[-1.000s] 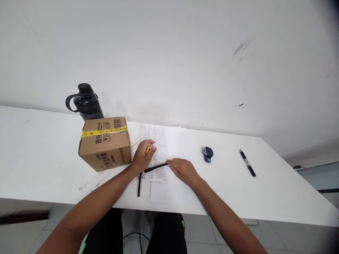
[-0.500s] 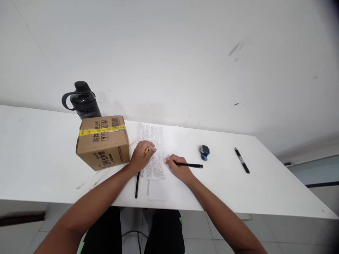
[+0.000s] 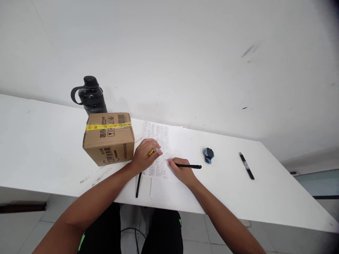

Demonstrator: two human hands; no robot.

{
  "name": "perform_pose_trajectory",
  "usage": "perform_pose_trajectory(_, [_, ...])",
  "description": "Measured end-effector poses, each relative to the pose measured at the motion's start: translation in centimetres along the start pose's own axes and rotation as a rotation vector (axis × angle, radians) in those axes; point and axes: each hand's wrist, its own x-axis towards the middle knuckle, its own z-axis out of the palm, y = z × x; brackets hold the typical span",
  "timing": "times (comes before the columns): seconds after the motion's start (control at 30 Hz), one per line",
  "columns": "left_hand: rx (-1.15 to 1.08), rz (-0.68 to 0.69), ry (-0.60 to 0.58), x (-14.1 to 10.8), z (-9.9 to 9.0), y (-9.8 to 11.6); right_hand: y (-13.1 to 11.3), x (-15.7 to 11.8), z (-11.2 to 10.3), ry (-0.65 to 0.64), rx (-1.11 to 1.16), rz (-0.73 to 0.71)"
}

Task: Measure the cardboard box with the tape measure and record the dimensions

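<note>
My right hand (image 3: 182, 171) is closed around a black pen (image 3: 192, 166) and rests on a sheet of paper (image 3: 156, 135) covered in small dense writing. The pen's back end points right; my fingers hide its tip. On the left part of the same sheet lies my left hand (image 3: 143, 157), its fingers curled round a small yellow and white object (image 3: 151, 152) whose kind I cannot make out. Beneath my left wrist a thin black stick-like thing (image 3: 138, 186), perhaps another pen, sticks out toward the table's front edge. Blank white paper (image 3: 165, 190) extends below the written sheet.
Left of my left hand stands a taped cardboard box (image 3: 108, 143), with a black bottle (image 3: 92, 95) behind it. A blue watch (image 3: 208, 154) and a black pen (image 3: 247, 166) lie on the right side of the white table (image 3: 39, 151). The wall (image 3: 172, 63) borders its back.
The view has tilted a little, so most things on the table appear shifted right. Both hands keep their grips and stay on the written sheet.
</note>
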Motion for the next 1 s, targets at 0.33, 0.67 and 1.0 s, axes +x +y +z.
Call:
perform_pose_trajectory(0.33, [-0.462, -0.64, 0.324, 0.7, 0.9, -0.4, 0.5, -0.5, -0.1, -0.035, 0.038, -0.019])
perform_pose_trajectory(0.67, [-0.712, -0.867, 0.145, 0.7, 1.2, -0.1, 1.0, -0.4, 0.0, 0.033, 0.027, 0.013])
perform_pose_trajectory(1.0, [-0.703, -0.861, 0.135, 0.3, 1.2, 0.0, 0.8, -0.4, -0.1, 0.036, 0.044, 0.02])
